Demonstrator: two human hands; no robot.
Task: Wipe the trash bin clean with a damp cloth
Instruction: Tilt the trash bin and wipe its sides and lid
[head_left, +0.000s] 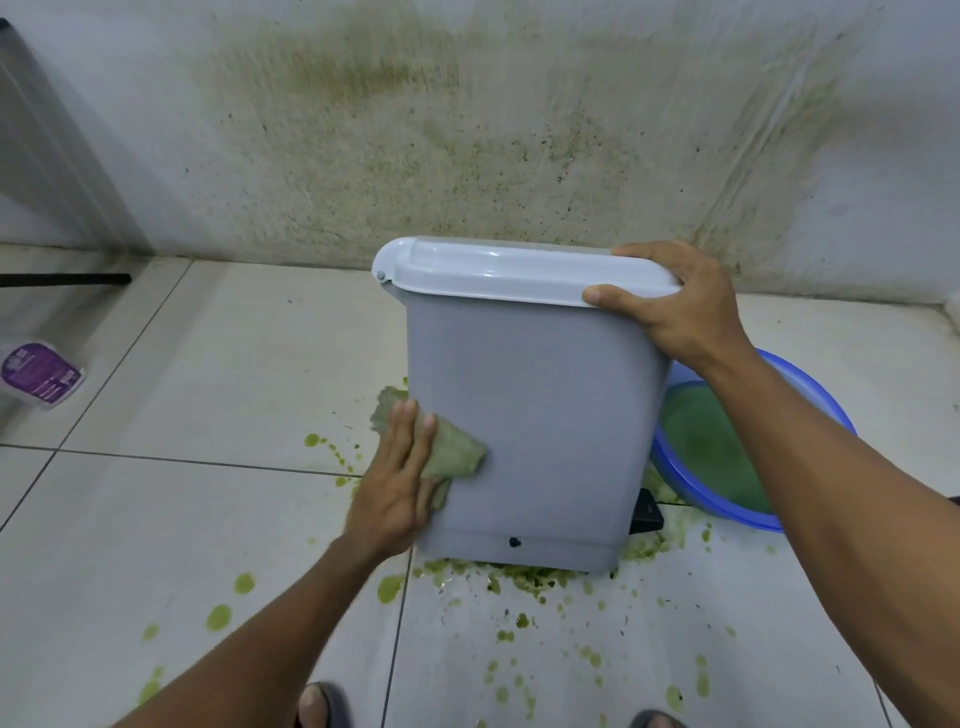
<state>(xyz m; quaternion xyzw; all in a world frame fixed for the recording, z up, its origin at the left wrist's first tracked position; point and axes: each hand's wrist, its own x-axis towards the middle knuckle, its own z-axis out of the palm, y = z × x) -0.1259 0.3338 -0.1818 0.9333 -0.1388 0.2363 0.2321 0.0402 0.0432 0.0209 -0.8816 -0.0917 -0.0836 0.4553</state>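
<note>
left hand (397, 467): flat, my palm pressing cloth (452, 453) on bin (535, 415) side
right hand (675, 306): gripping lid (498, 270) edge
tip: firm overlapping strokes, keep bin braced

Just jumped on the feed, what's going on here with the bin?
A person is wiping a grey trash bin that stands on a tiled floor by a stained wall. The left hand presses a greenish cloth flat against the bin's lower left side. The right hand grips the corner of the closed white lid, steadying the bin. A blue basin of green water sits behind the bin on the right, and green splatter lies on the floor around the bin's base.
</note>
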